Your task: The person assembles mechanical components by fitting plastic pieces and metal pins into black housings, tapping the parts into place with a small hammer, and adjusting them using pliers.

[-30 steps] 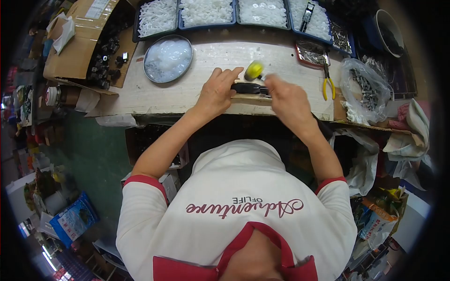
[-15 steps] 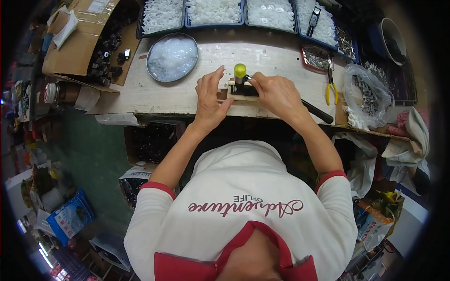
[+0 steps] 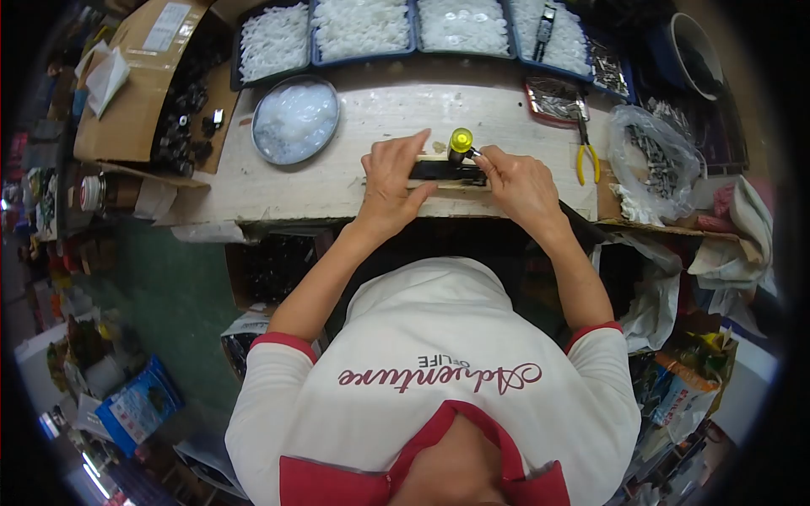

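Note:
My right hand (image 3: 521, 187) is closed around a hammer with a yellow plastic face (image 3: 461, 139). Its dark handle (image 3: 582, 226) runs out past the wrist to the lower right. Below the hammer head lies a long black part (image 3: 429, 171) between pale wooden strips (image 3: 460, 188) at the bench's front edge. My left hand (image 3: 390, 181) wraps the left end of the black part, with the thumb on the near side and the fingers on the far side. That end is hidden by the hand.
Blue trays (image 3: 363, 58) of white plastic pieces line the back. A round dish (image 3: 297, 160) of clear pieces sits left, near a cardboard box (image 3: 135, 110). Yellow-handled pliers (image 3: 580, 169) and a plastic bag (image 3: 624, 135) of metal parts lie right.
My left hand has moved right and closed in over the end of the black part. The hammer and my right hand have shifted right and slightly nearer to me. The view has tilted a little.

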Demonstrator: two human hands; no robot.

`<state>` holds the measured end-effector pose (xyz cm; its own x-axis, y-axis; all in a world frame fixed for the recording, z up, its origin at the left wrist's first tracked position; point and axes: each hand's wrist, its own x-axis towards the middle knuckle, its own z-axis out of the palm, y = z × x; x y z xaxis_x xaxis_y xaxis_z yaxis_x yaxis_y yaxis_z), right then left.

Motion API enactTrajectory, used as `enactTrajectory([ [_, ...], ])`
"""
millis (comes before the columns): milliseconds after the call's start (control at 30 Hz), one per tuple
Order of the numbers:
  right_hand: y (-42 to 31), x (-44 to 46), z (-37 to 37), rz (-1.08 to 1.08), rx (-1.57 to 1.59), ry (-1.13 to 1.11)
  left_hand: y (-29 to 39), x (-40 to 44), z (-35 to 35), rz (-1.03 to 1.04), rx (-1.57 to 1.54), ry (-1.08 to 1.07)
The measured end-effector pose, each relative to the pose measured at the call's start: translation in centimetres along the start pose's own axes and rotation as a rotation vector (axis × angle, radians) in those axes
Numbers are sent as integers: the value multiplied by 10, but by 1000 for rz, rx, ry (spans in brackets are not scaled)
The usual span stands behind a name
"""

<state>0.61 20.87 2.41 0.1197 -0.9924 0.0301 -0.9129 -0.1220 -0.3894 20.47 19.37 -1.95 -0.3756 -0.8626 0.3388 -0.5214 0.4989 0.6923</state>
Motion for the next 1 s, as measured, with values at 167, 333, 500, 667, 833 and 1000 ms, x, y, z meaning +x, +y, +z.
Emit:
enactTrajectory([
  [167, 38, -11, 2, 121, -31, 196, -2, 15, 20, 214, 90, -121],
  [333, 83, -22, 19, 81, -223, 264, -6, 19, 23, 236, -55, -74],
  [500, 126, -23, -6, 207, -377, 512, 4, 26, -5, -449, -1236, 43],
  [667, 154, -21, 7, 283, -587, 434, 3, 25, -9, -585, -1460, -49],
  [833, 164, -16, 3, 185, -514, 525, 9, 15, -8, -572, -1252, -10],
  [1000, 82, -26, -23, 130, 257, 353, 15, 5, -8, -554, -1229, -74],
])
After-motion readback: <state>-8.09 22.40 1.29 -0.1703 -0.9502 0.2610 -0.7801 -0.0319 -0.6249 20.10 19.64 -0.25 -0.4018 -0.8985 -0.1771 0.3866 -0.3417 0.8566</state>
